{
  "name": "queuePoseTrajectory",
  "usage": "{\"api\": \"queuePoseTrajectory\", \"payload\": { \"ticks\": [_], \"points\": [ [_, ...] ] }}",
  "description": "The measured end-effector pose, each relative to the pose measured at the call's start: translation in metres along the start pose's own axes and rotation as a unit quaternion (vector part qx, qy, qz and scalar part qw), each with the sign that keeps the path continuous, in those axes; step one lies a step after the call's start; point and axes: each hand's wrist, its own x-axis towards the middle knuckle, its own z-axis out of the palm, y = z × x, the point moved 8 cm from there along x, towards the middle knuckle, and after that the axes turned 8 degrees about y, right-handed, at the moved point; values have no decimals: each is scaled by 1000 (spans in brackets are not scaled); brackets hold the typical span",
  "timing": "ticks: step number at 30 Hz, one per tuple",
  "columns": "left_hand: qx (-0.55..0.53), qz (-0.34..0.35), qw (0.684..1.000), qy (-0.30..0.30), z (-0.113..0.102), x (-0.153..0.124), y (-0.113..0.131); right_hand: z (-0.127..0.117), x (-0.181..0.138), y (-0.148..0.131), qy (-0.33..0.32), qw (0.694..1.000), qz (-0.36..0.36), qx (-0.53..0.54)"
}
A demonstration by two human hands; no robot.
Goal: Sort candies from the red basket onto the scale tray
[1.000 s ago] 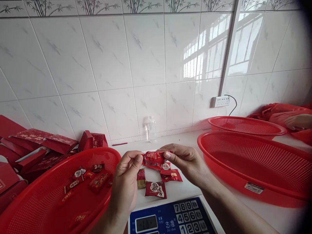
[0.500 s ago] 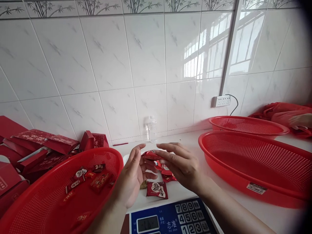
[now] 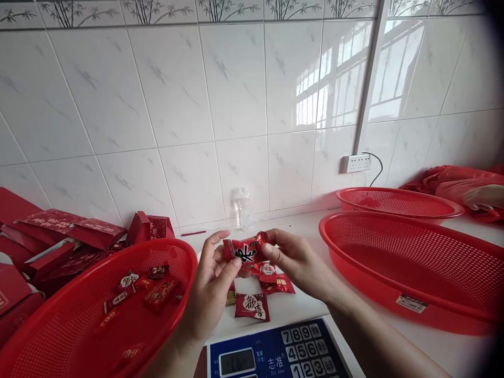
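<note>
Between my two hands is a red wrapped candy packet with a large black character on it. My left hand pinches its left end, thumb on the front face. Fingers of my right hand close on its right end. Below them, several more wrapped candies lie on the white pan of a weighing scale; a dark red square candy packet is nearest me, and a shiny red packet lies to its right. The scale's blue keypad panel faces me.
A red basket with several candies stands at left, beside a heap of red boxes. Two more red baskets stand at right. A clear bottle is by the wall. Another person's hand rests on red fabric.
The packet in my hands has been turned so its printed face shows. My left thumb has come down onto it, and my right hand has rotated to grip its end.
</note>
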Motion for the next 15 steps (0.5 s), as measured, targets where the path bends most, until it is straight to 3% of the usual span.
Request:
{"api": "queuePoseTrajectory", "payload": {
  "ticks": [5, 11, 15],
  "points": [
    [23, 19, 999, -39, 5, 1, 1, -1, -4, -3, 14, 999, -2, -48],
    [35, 51, 997, -54, 6, 2, 7, 2, -6, -6, -15, 998, -1, -55],
    [38, 56, 995, -73, 9, 0, 8, -2, -5, -10, 13, 996, -26, -87]
  ]
}}
